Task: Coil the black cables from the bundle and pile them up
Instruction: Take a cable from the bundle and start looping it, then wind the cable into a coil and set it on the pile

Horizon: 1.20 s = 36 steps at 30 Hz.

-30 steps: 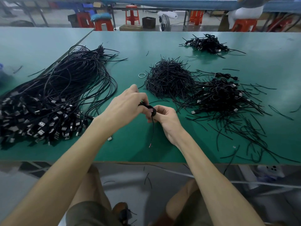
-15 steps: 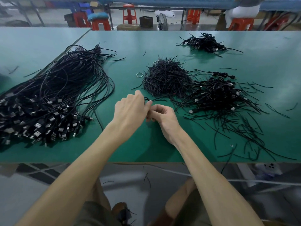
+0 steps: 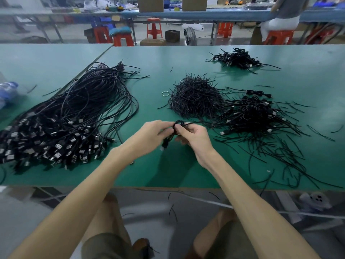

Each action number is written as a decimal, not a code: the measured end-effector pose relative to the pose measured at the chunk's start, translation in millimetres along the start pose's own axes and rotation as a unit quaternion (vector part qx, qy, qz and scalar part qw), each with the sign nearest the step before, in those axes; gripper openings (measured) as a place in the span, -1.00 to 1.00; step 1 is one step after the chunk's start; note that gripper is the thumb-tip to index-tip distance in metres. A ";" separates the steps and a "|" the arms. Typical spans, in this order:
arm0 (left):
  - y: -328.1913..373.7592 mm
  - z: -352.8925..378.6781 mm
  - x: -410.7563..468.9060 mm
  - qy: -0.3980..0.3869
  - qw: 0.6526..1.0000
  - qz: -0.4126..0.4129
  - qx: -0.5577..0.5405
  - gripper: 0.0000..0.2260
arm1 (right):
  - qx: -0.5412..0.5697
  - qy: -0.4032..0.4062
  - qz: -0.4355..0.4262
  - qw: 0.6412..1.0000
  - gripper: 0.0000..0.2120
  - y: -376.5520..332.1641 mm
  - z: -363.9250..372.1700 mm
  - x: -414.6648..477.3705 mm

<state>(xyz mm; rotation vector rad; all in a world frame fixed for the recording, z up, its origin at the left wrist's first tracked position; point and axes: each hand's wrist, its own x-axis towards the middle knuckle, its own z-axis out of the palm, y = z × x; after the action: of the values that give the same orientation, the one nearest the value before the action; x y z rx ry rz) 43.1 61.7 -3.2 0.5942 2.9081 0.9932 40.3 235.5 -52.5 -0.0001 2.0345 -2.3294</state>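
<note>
Head view looks down along my two bare forearms, which reach out over the near edge of the green table (image 3: 168, 172) and meet above its middle. My left hand (image 3: 149, 135) comes in from the left with its back turned up, its fingers (image 3: 164, 128) curled and pinching a small coiled black cable (image 3: 178, 125). My right hand (image 3: 195, 136) meets it from the right, thumb and fingers curled round the same coil from the other side, wrist bent slightly inward. Both hands seem held just off the table, with their shadow on the green below. One end of the cable hangs down between my hands, too blurred to make out. The big bundle of loose black cables (image 3: 74, 113) lies well to my left, plugs toward me. The pile of coiled cables (image 3: 252, 114) sits near my right hand, on its right. A heap of short black ties (image 3: 194, 98) lies just beyond my hands, and a second small pile (image 3: 237, 58) farther back.
</note>
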 end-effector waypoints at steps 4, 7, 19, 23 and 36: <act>-31.0 -28.5 -10.9 -0.033 0.996 -0.020 0.076 -0.65 | 0.073 0.094 0.025 0.993 -0.89 -33.4 -32.1 7.5; -54.8 -52.6 -21.6 -0.072 0.981 -0.074 0.162 -0.62 | 0.127 0.182 0.035 0.974 -0.88 -62.9 -70.1 17.5; -86.2 -41.8 -22.0 -0.106 0.959 -0.075 0.252 -0.79 | 0.266 0.318 0.044 0.909 -0.66 -94.4 -113.4 30.7; -76.0 -20.9 -18.6 -0.039 0.965 -0.040 0.255 -0.78 | 0.256 0.343 0.023 0.904 -0.46 -96.3 -106.1 30.4; 10.1 15.9 -20.9 0.014 1.000 0.011 -0.020 -0.74 | -0.116 0.223 -0.026 0.967 -0.69 -75.4 -78.4 8.1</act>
<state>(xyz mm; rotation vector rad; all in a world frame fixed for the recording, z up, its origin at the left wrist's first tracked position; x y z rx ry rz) 68.1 70.9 -12.2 0.6168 2.9044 1.0694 26.9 322.9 11.3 0.5142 2.5250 -2.2604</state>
